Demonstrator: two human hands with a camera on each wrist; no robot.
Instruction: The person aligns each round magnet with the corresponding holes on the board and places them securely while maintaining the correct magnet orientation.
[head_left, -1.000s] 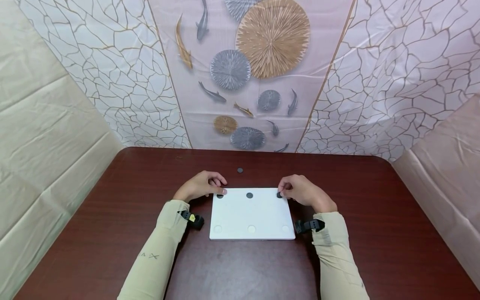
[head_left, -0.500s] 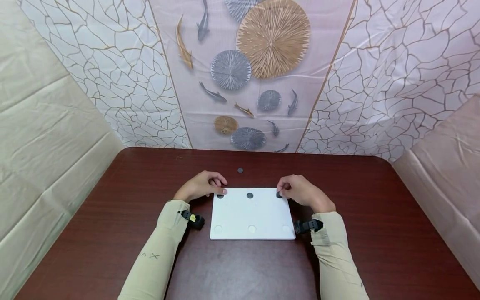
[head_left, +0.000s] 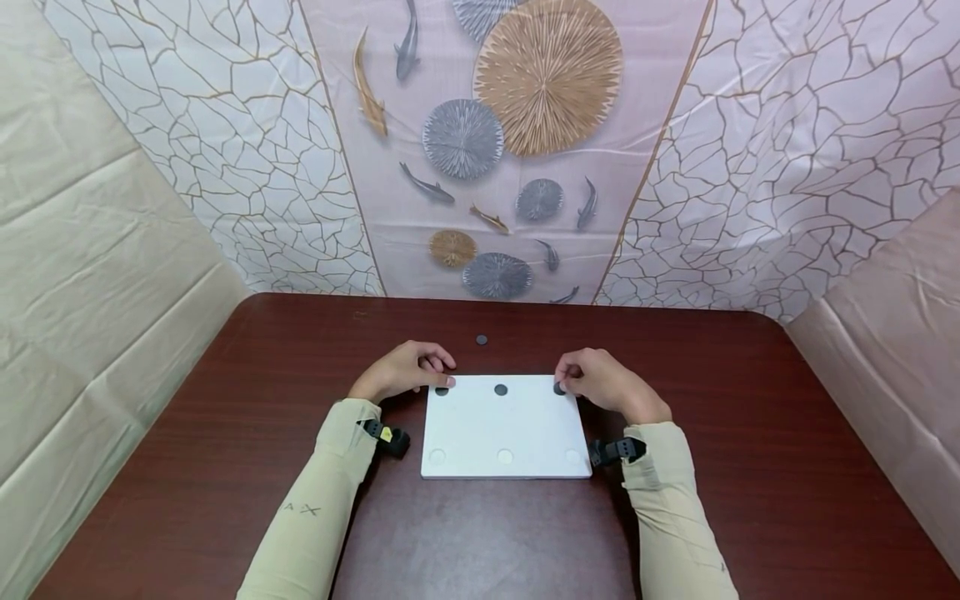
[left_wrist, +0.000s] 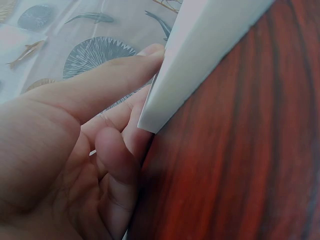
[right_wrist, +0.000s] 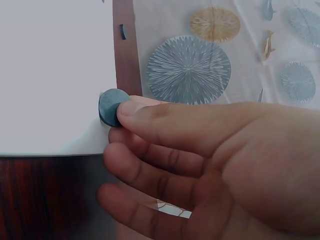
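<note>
A white rectangular board lies flat on the table. My left hand holds its far left corner; in the left wrist view the thumb lies on the board's face and other fingers curl at its edge. Beside that thumb a dark disc is partly covered. Another dark disc sits in the middle of the far edge. At the far right corner my right hand pinches a dark round disc between thumb and forefinger, slightly tilted against the board. Its underside is hidden.
One loose dark disc lies on the brown table beyond the board. Along the near edge of the board are three shallow round hollows, such as the middle hollow. A patterned cloth hangs behind the table.
</note>
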